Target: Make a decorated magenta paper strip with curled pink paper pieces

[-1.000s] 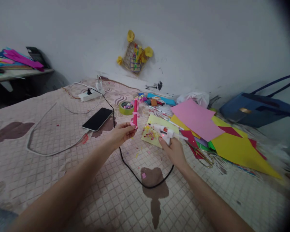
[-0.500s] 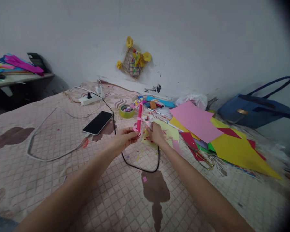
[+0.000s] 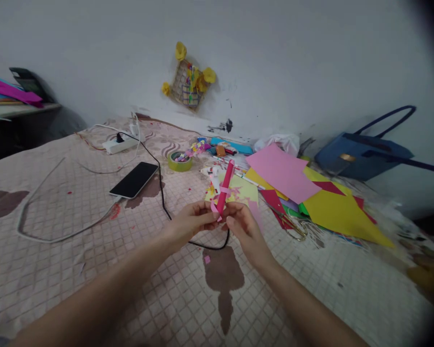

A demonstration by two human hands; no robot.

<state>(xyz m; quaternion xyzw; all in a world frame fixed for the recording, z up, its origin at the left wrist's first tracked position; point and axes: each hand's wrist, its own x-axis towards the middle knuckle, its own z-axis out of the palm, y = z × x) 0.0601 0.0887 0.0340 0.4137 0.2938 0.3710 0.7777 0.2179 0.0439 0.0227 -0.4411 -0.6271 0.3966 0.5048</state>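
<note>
My left hand (image 3: 197, 219) is closed on the lower end of a deep pink paper strip (image 3: 226, 185), which stands up at a slight tilt. Light pink paper bands curl round the strip at its middle and its lower end. My right hand (image 3: 244, 224) pinches at the same lower end from the other side; its fingertips are partly hidden. Just behind the strip, a white glue gun (image 3: 213, 178) rests on a pale yellow sheet (image 3: 248, 191) spotted with pink scraps. A black cord (image 3: 211, 247) loops beneath my hands.
Left of my hands lie a phone (image 3: 134, 180) on a charging cable and a white power strip (image 3: 121, 143). A tape roll (image 3: 180, 163) sits behind. To the right are coloured paper sheets (image 3: 280, 173), gold-handled scissors (image 3: 297, 230) and a blue bag (image 3: 363, 156).
My right hand has let go of the glue gun, now lying on the yellow sheet, and has come to the strip's lower end. The strip leans more to the right. The view has shifted right.
</note>
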